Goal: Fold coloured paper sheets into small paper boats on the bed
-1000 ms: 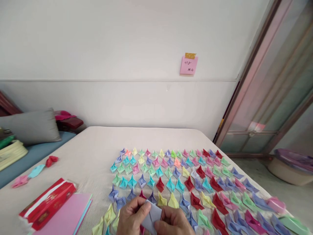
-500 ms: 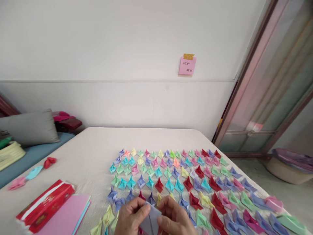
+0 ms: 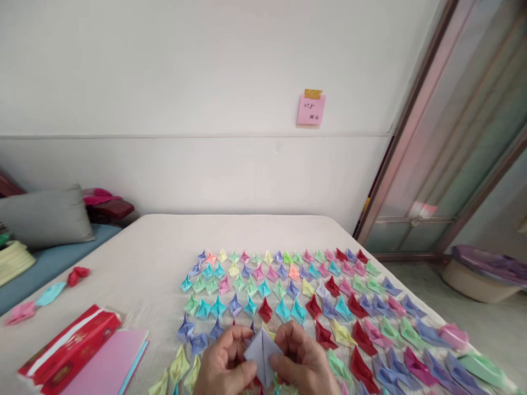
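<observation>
A pale lavender folded paper (image 3: 262,354), diamond-shaped with a crease down its middle, is held upright between both hands at the bottom centre. My left hand (image 3: 229,362) pinches its left side with thumb and curled fingers. On the right side, my right hand (image 3: 302,362) grips the edge, its thumb pressed on the front. Around and beyond the hands, rows of small folded paper boats in many colours lie on the table, among them a red one (image 3: 265,310) and a cyan one (image 3: 283,310).
On the left of the cream-covered table (image 3: 164,236) lie a red packet (image 3: 72,348), pink and blue paper sheets (image 3: 107,362) and three loose paper pieces (image 3: 50,293). A pink note (image 3: 310,110) is taped to the wall. A lined basin (image 3: 481,274) stands at right.
The lavender paper has been turned from a tilted position to a diamond with its point up. Both hands have shifted slightly right, and the whole view has moved a little.
</observation>
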`<state>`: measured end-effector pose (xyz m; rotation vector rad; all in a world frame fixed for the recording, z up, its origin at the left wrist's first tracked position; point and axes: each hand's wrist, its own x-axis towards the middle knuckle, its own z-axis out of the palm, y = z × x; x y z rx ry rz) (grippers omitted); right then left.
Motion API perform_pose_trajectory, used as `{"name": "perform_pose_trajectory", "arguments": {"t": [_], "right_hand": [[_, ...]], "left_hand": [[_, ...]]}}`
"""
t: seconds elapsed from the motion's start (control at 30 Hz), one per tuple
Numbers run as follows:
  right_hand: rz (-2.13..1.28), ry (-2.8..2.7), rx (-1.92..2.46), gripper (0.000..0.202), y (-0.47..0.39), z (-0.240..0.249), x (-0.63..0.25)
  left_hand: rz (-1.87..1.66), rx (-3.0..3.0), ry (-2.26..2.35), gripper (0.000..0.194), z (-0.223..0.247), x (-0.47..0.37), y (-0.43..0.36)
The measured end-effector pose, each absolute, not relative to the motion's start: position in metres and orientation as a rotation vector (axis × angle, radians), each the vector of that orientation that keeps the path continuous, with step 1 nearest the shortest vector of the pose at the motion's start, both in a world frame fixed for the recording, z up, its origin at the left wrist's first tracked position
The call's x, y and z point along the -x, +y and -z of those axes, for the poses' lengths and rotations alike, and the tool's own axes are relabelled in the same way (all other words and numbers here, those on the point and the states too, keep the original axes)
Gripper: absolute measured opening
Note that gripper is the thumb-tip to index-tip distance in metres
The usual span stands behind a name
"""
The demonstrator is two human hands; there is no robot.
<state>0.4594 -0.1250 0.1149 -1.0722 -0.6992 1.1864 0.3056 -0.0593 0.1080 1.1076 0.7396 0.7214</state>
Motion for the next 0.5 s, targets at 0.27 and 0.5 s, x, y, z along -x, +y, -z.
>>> {"name": "perform_pose_trajectory", "arguments": {"t": [0.27, 0.5], "right_hand": [[-1.197, -0.748, 1.008, 0.034, -0.129, -0.123, -0.459], [-1.220, -0.752, 1.039, 0.028, -0.129, -0.124, -0.462]], "left_hand": [[-0.873, -1.163, 0.672, 0.031, -0.103, -0.303, -0.066], [-0.906, -1.260, 0.685, 0.027, -0.093, -0.301, -0.064]]}}
